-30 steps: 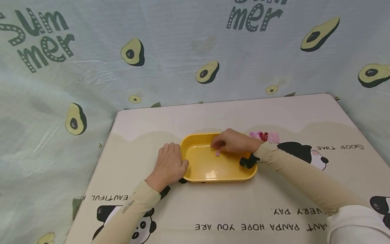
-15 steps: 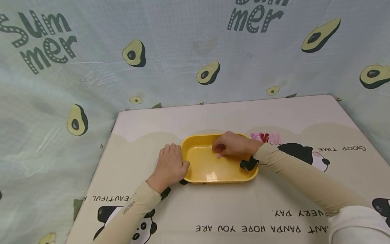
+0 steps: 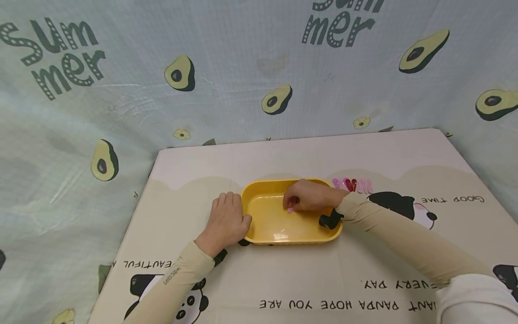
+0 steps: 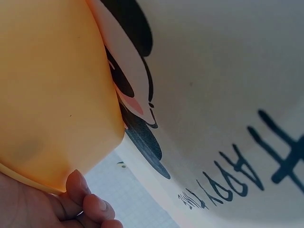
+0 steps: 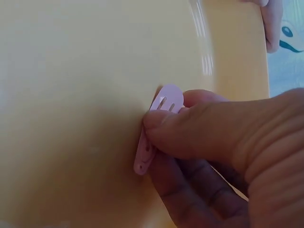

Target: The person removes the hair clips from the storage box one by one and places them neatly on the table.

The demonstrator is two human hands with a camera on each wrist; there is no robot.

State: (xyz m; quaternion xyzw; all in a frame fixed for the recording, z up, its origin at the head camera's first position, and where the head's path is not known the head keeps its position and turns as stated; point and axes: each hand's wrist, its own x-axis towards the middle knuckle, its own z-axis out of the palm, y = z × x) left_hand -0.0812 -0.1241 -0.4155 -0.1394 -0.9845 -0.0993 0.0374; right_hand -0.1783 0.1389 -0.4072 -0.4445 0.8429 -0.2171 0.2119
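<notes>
A yellow tray (image 3: pixel 267 227) with raised sides stands on the table. My right hand (image 3: pixel 309 195) is inside it and pinches a pink snap hair clip (image 5: pixel 166 99) between thumb and fingers. In the right wrist view the clip is tilted close to the tray's floor; whether it touches the floor I cannot tell. My left hand (image 3: pixel 227 220) grips the tray's left rim, its thumb towards the tray. In the left wrist view, curled fingertips (image 4: pixel 78 187) show by the tray's outer wall.
Several pink and red hair clips (image 3: pixel 353 185) lie in a row on the table, behind my right wrist. The panda-print tablecloth (image 3: pixel 323 265) covers the table. An avocado-print cloth (image 3: pixel 226 108) hangs behind it. A dark wrist camera (image 3: pixel 331 220) sits over the tray's right end.
My right hand, pinching the hair clip, has shifted slightly nearer and to the right within the tray. The clip's visible part has turned a little. My left hand stays on the rim.
</notes>
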